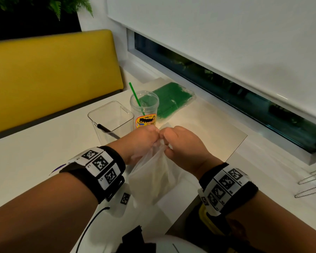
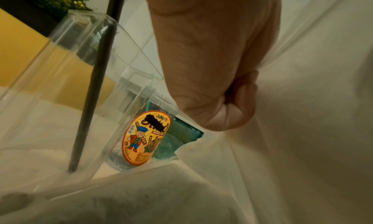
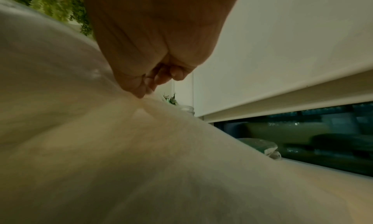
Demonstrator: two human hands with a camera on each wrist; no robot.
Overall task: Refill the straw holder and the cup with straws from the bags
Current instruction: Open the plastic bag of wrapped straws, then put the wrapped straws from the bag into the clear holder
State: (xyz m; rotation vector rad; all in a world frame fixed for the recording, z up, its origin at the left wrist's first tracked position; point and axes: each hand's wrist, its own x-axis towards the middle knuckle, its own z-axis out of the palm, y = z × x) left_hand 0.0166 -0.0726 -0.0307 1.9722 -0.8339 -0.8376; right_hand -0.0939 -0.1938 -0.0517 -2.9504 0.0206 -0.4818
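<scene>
Both hands pinch the top edge of a translucent white bag (image 1: 154, 175) held up over the table's near side; its pale contents are blurred. My left hand (image 1: 142, 141) grips the bag's left side and my right hand (image 1: 179, 143) its right, knuckles almost touching. Behind them stands a clear square straw holder (image 1: 110, 119) with one black straw (image 1: 106, 130) in it. To its right is a clear round cup (image 1: 144, 110) with a yellow label, holding one green straw (image 1: 135, 97). A bag of green straws (image 1: 170, 99) lies flat behind the cup. Up close, the white bag (image 2: 302, 131) (image 3: 101, 147) fills both wrist views.
The white table (image 1: 26, 161) ends at a window sill (image 1: 263, 143) on the right. A yellow bench back (image 1: 53, 70) runs behind the table. A wire rack (image 1: 312, 181) shows at the right edge. A black cable (image 1: 88, 227) trails under my left forearm.
</scene>
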